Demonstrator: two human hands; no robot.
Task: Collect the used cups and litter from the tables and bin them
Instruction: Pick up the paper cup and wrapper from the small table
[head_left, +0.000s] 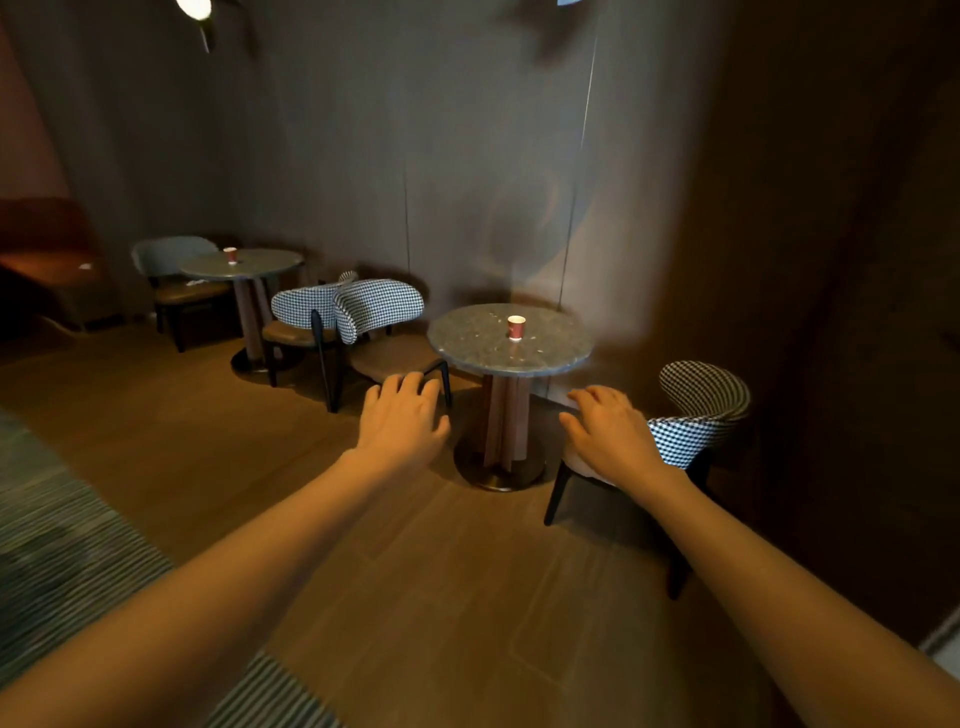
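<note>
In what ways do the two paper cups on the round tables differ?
The near cup stands on the near table, just beyond both hands; the far cup stands on the far table to the left. The near cup's rim looks brightly lit, the far cup's dimmer. Both are red and upright.

No text, label or number can be read anywhere. The red cup (516, 328) on the near table (550, 358) bears a mark. It is too small and blurred to make out.

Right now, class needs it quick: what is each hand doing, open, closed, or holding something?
Left hand: open, fingers relaxed, holding nothing.
Right hand: open, fingers relaxed, holding nothing.
</note>
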